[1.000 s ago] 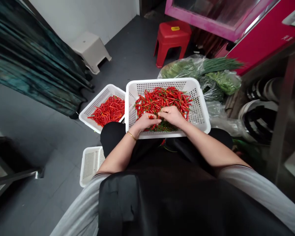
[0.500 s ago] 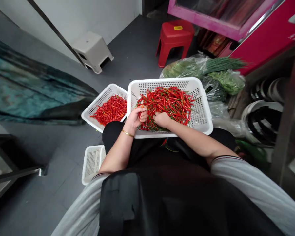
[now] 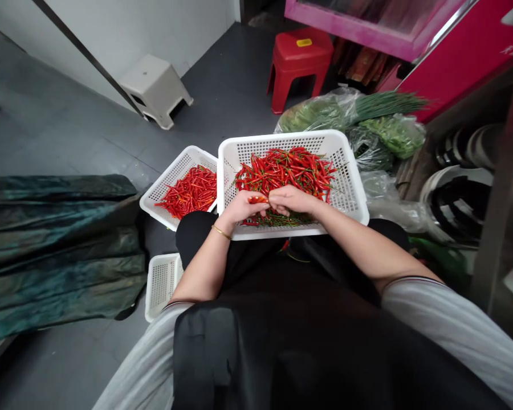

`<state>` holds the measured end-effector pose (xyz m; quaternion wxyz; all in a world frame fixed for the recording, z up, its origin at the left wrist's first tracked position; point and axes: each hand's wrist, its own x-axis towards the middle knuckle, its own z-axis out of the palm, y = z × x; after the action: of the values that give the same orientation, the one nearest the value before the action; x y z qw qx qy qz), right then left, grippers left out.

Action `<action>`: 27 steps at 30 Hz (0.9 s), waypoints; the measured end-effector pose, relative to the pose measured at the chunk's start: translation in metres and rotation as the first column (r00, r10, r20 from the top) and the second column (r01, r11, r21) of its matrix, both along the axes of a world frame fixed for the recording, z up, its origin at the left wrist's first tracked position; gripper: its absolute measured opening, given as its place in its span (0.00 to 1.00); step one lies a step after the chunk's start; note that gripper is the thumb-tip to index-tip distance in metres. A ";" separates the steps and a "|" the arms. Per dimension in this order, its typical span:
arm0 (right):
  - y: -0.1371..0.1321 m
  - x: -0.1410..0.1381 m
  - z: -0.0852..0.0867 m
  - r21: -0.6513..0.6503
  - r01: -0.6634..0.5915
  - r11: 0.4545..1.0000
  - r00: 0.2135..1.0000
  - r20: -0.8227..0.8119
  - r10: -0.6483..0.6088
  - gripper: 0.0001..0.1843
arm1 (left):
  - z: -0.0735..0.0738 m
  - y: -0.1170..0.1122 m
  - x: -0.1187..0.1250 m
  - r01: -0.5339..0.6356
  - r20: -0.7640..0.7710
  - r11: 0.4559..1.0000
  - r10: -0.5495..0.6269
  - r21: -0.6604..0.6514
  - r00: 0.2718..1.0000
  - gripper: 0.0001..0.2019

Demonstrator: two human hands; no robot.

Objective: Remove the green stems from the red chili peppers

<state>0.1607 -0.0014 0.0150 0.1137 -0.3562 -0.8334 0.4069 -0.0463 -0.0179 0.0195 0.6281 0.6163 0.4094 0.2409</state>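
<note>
A white perforated basket rests across my lap, with red chili peppers heaped in it, many with green stems. Over the near left part of the heap, my left hand is closed around some red chilies. My right hand meets it fingertip to fingertip, its fingers pinched together; what they pinch is hidden. Green stems lie below my hands along the basket's near side. To the left, a second white basket holds more red chilies, which show few stems.
Another white basket stands on the floor at lower left. A person's dark green clothing fills the left side. A grey stool and a red stool stand ahead. Bagged green vegetables lie beyond the basket, at right.
My right hand has come up from the chilies to meet my left hand, which has turned and shifted slightly right. The person at left has moved lower and nearer in view.
</note>
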 end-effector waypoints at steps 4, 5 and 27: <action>0.003 -0.005 -0.015 -0.012 0.023 1.000 0.994 0.111 -0.022 0.23 | 0.009 0.000 -0.016 -0.272 0.403 0.937 0.341 -0.219 0.849 0.14; 0.002 -0.015 -0.019 0.069 -0.010 0.998 0.967 0.256 -0.008 0.21 | 0.010 0.002 -0.019 -0.345 0.467 0.901 0.433 -0.264 0.771 0.15; 0.013 -0.048 0.002 -0.189 0.339 0.922 0.901 -0.216 -0.376 0.12 | -0.009 0.011 -0.014 -0.223 0.102 0.964 0.238 -0.145 0.966 0.19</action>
<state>0.1122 0.0118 0.0169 0.2634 -0.4569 -0.7005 0.4808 -0.0599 -0.0072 0.0105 0.6584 0.5061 0.4553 0.3211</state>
